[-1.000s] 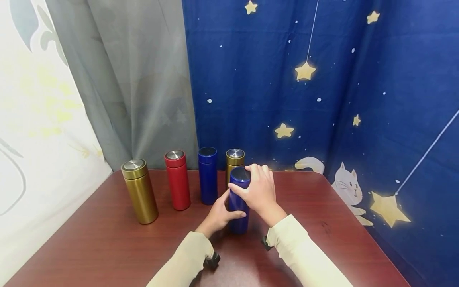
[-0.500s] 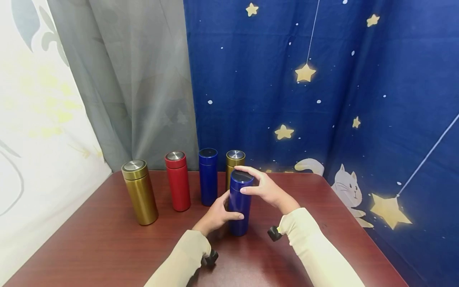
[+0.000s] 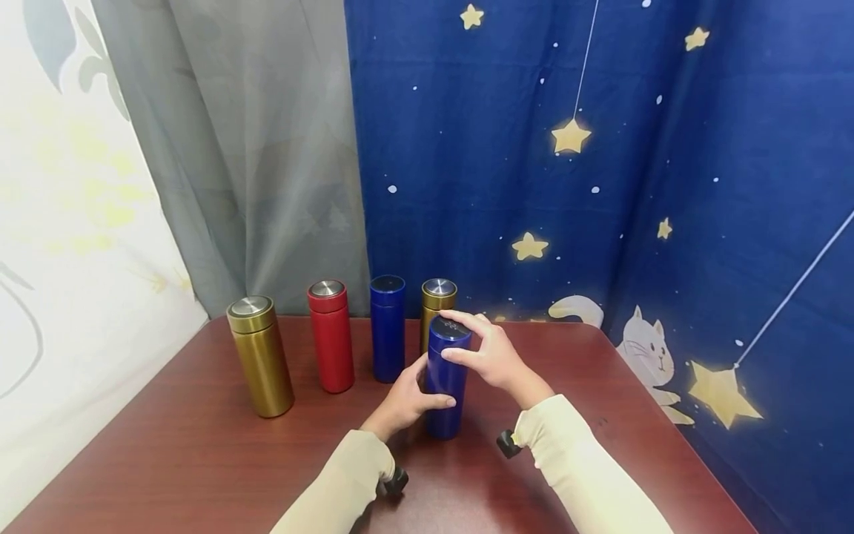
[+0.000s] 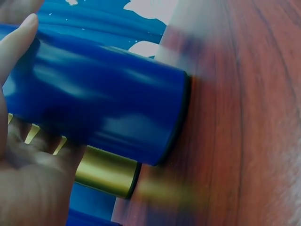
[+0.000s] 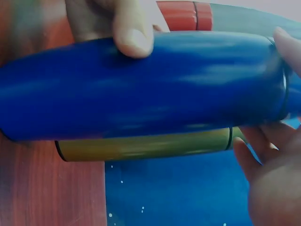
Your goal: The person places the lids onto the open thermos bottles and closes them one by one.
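A blue thermos flask [image 3: 445,382] stands upright on the table, nearest to me. My left hand [image 3: 404,400] grips its body from the left, with the thumb [image 4: 21,40] across the near side. At the top, my right hand [image 3: 495,357] holds the flask's lid between thumb and fingers. Faint light marks show on the dark top of that lid [image 3: 450,326]. In the right wrist view, the dark seam between lid and body runs beside my thumb. Behind this flask, partly hidden, stands a gold flask [image 3: 438,300].
Another blue flask [image 3: 388,334], a red flask [image 3: 330,341] and a larger-looking gold flask [image 3: 262,363] stand apart to the left on the reddish-brown table [image 3: 167,452]. A grey curtain [image 3: 293,148] and a blue star-patterned curtain [image 3: 467,185] hang behind.
My right hand has turned around the lid, its wrist swinging out to the right. Faint marks now show on the lid's top. My left hand keeps its grip almost unmoved.
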`<state>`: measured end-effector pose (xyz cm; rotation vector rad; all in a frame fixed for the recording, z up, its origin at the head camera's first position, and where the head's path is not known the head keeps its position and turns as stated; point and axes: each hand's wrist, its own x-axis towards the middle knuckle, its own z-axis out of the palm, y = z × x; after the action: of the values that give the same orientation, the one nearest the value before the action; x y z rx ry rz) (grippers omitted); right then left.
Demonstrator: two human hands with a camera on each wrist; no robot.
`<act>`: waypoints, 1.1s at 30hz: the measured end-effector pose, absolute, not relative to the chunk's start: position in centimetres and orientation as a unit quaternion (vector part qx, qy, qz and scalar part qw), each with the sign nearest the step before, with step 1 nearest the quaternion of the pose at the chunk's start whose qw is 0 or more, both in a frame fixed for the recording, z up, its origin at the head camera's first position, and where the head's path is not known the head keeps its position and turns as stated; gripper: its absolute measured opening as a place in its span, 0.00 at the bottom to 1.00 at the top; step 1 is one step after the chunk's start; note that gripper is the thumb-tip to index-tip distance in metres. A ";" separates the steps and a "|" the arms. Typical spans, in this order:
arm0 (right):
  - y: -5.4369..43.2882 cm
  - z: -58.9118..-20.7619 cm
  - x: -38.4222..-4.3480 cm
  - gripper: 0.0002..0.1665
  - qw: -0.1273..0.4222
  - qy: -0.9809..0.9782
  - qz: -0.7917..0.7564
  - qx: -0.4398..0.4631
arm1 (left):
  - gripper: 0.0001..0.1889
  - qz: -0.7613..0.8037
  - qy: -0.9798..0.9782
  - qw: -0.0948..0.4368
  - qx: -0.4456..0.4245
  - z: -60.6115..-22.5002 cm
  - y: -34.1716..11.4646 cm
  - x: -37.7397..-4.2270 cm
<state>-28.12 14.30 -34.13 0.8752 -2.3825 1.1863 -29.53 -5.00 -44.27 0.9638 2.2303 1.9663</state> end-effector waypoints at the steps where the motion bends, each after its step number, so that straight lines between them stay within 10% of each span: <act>1: 14.1 -34.2 -28.0 0.35 0.188 -0.838 0.413 0.302 | 0.41 0.628 0.716 0.003 0.305 -44.2 -5.0 -29.5; 18: 10.6 -35.2 -26.1 0.37 0.393 -0.861 0.275 0.170 | 0.43 0.612 0.740 -0.038 0.276 -43.2 -4.9 -28.0; 23: 11.2 -35.1 -26.6 0.37 0.324 -0.866 0.320 0.208 | 0.40 0.635 0.711 0.028 0.300 -41.7 -5.6 -27.5; 33: 14.0 -34.1 -28.7 0.33 0.008 -0.762 0.549 0.344 | 0.40 0.639 0.696 0.104 0.311 -41.4 -6.6 -28.5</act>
<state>-28.71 13.97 -34.10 1.0742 -2.3826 1.7160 -28.53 -6.56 -41.38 0.9159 2.0528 1.8847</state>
